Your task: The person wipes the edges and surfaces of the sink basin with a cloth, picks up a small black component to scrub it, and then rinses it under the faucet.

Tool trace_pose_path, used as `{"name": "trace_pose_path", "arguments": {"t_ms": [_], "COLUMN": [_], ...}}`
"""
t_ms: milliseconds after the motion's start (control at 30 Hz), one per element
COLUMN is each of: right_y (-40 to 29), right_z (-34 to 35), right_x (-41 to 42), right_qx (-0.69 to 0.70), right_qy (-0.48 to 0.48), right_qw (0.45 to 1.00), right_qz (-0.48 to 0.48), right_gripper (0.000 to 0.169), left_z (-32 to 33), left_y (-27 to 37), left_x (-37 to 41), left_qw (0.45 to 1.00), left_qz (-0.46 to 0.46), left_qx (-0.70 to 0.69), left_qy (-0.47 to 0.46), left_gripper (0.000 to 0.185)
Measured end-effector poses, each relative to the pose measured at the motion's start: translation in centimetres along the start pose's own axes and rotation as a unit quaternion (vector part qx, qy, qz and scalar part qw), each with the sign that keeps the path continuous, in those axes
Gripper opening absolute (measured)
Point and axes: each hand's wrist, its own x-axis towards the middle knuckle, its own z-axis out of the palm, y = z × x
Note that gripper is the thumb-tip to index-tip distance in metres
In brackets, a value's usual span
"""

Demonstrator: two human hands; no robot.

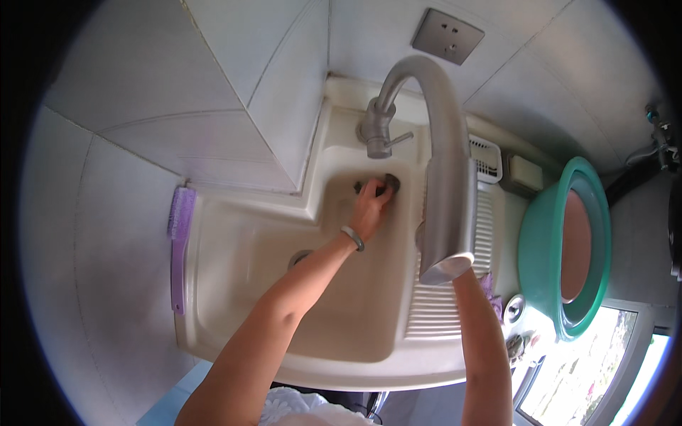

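My left hand [370, 205] is down at the back of the cream sink basin [341, 314], with a bracelet [352, 238] at its wrist. Its fingers curl around a small dark object [392, 182], rounded at its right end. Some dark material also shows left of the fingers; I cannot tell exactly what the object is. My right forearm [482, 325] reaches over the ribbed washboard [432, 311] on the sink's right side. The large spout of the metal faucet [450, 186] hides my right hand. No water stream is visible from the spout.
A purple brush [180, 250] stands along the left rim. To the right are a white basket [486, 160], a soap bar [525, 171], a purple cloth [491, 298] and a green basin [541, 250] holding a pink one [575, 245]. A tiled wall corner [282, 154] juts toward the sink.
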Motion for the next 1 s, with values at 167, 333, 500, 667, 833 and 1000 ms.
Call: {"name": "trace_pose_path", "arguments": {"t_ms": [167, 333, 500, 667, 833, 1000], "right_y": [0.0, 2.0, 1.4, -1.4, 0.1, -0.7], "right_z": [0.4, 1.3, 1.4, 0.4, 0.1, -0.4], "right_x": [0.2, -1.2, -0.6, 0.8, -0.3, 0.5], "right_qx": [-0.002, 0.009, 0.024, -0.015, -0.019, -0.008], "right_qy": [0.01, -0.018, -0.02, 0.022, 0.028, 0.008], "right_qw": [1.0, 1.0, 0.999, 1.0, 0.999, 1.0], "right_qz": [0.002, 0.018, 0.021, -0.008, -0.002, 0.016], "right_gripper": [0.004, 0.005, 0.004, 0.004, 0.005, 0.005], "left_z": [1.2, -1.3, -5.4, -5.2, -5.9, -10.6], "left_y": [-4.9, -1.7, 0.4, 1.0, 7.1, 10.5], "left_x": [-5.0, -9.7, -18.0, -7.6, -4.1, -12.7], "left_qw": [0.993, 0.953, 0.827, 0.904, 0.939, 0.888], "left_qz": [-0.069, -0.144, -0.206, -0.244, -0.134, -0.027], "left_qx": [0.048, -0.159, -0.322, -0.266, -0.295, -0.347], "left_qy": [-0.087, -0.214, -0.412, -0.227, -0.113, -0.301], "left_gripper": [0.027, 0.015, 0.01, 0.009, 0.016, 0.022]}}
